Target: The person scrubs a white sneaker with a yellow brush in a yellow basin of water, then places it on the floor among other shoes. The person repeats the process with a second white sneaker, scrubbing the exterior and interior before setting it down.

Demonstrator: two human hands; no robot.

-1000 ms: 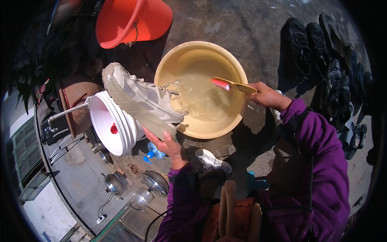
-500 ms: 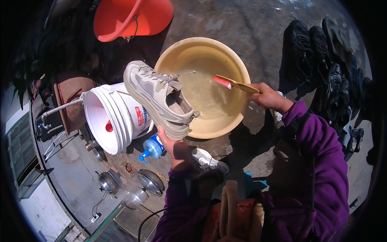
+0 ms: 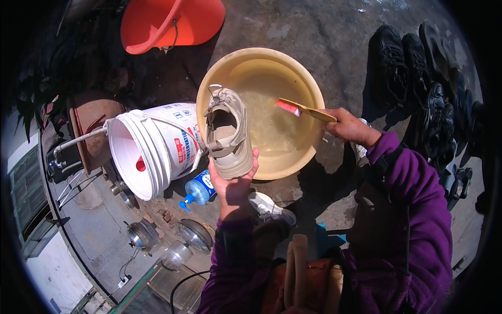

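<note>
Turned upright since before, the beige sneaker (image 3: 228, 135) sits clenched in the left hand (image 3: 234, 184) over the basin (image 3: 308, 152), right hand (image 3: 351, 127) gripping the brush (image 3: 306, 109), scrubbing seemingly unfinished.

Your one head-worn fisheye camera looked steeply down from close above your hands, facing the ground ahead; edges bent toward its dark rim.

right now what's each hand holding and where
Left hand holds the beige shoe by its heel; right hand holds the brush by its handle end.
</note>
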